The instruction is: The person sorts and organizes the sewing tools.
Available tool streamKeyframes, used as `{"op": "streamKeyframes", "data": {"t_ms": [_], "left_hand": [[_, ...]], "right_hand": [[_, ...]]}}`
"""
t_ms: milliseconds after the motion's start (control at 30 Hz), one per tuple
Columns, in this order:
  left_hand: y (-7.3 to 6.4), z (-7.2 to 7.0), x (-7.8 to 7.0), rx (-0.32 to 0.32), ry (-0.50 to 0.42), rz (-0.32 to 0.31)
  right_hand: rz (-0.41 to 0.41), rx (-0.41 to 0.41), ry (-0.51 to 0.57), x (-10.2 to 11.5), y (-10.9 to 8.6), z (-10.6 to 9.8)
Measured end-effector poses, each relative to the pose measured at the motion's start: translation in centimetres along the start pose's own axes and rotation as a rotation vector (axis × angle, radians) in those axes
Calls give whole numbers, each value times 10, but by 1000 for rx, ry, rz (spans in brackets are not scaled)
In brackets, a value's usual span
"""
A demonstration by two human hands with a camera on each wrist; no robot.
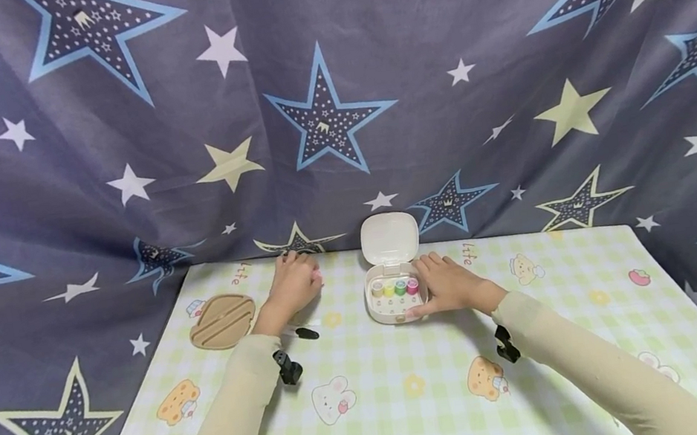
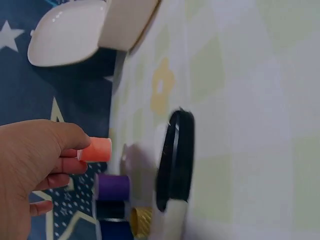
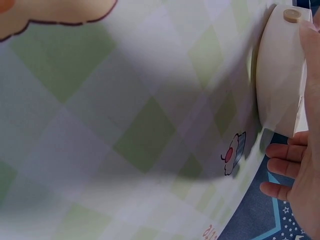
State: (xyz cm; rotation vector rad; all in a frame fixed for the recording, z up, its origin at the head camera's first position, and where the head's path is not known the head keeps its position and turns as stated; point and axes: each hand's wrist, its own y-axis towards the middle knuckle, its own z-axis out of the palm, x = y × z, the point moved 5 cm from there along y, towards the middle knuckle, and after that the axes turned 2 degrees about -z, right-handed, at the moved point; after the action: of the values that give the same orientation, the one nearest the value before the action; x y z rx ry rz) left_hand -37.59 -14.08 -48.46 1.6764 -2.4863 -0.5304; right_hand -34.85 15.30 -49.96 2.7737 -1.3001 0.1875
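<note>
My left hand [image 1: 293, 282] pinches an orange-pink thread spool [image 2: 95, 150] between thumb and fingers, above the table's far edge. Below it in the left wrist view stand a purple spool [image 2: 112, 187], a dark blue spool [image 2: 116, 231] and a gold one [image 2: 142, 222]. With my right hand [image 1: 449, 283] I grip the right side of a white sewing box [image 3: 280, 70], thumb at its front corner and fingers behind. Its lid [image 1: 390, 237] is raised. Inside, a row of several coloured spools [image 1: 389, 290] stands behind a row of small pegs.
Left of my left hand lies a brown grooved tray [image 1: 223, 321]. A small tool with a black end [image 1: 307, 333] and a pale shaft lies close to my left wrist. A star-patterned curtain [image 1: 345, 195] hangs right behind the checked tabletop [image 1: 412, 418].
</note>
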Motion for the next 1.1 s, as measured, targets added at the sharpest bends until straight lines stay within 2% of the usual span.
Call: {"op": "streamKeyframes", "data": {"t_ms": [333,600,867,1100], "left_hand": [[9,-24,-40,-37,27,113],[15,-38,-75,-29,15,192],[18,-40,-106,-1,-22,303],[25,-39,-132,55,-18,397]], "right_hand": [[1,-10,-12,-1,0,2],[1,-7,-13,-2,1,3],[-6,-11,-10,-2,1,4],[-3,-6,-6,0,1,2]]}}
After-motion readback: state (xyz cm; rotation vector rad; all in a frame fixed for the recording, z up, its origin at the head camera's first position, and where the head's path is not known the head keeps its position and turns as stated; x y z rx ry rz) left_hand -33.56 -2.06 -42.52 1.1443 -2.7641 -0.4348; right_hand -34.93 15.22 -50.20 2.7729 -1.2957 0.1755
